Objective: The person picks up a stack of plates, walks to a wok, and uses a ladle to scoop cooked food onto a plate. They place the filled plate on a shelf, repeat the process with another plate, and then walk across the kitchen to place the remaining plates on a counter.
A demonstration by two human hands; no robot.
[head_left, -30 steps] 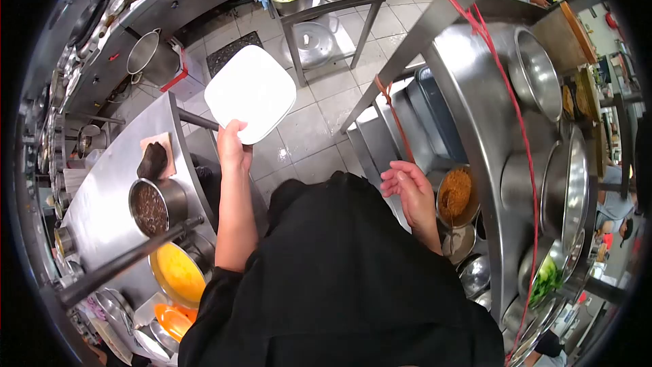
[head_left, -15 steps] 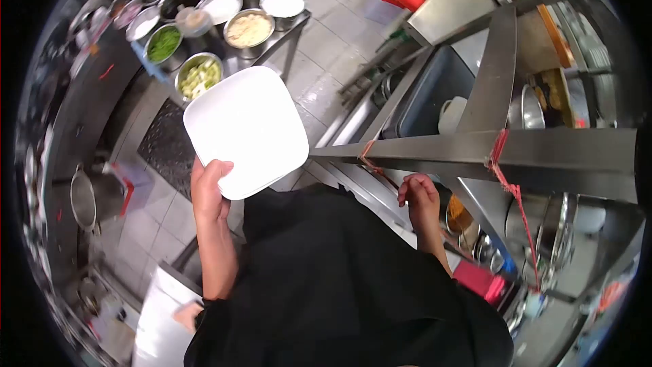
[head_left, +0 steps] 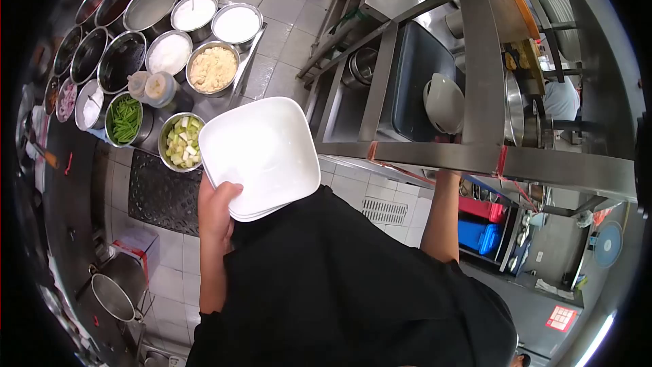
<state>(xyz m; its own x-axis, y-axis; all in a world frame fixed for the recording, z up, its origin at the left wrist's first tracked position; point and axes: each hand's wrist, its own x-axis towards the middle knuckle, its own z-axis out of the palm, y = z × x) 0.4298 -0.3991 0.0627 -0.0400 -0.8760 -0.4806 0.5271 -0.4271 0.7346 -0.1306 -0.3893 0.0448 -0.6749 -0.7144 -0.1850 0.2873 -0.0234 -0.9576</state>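
A small stack of white, square plates (head_left: 261,153) is gripped at its lower left corner by my left hand (head_left: 219,207), thumb on top and the other fingers underneath. My right arm reaches up behind the steel shelf rail (head_left: 407,152) on the right. Only a little of my right hand (head_left: 445,138) shows past that rail, at the near end of some white oval bowls (head_left: 445,103). The rail hides most of its fingers, and I cannot tell whether they grip a bowl. Those bowls lie in a dark grey tub (head_left: 413,61) on the shelf.
Steel pots of ingredients crowd the left counter, among them green vegetable pieces (head_left: 125,119), pale chopped vegetables (head_left: 182,141) and minced garlic-like bits (head_left: 212,69). Squeeze bottles (head_left: 160,88) stand between them. A black mat (head_left: 163,194) lies on the tiled floor. Red string (head_left: 502,162) hangs from the rail.
My right hand has moved from in front of the rail to behind it, up to the bowls in the tub. The view has shifted; my left hand still holds the plates.
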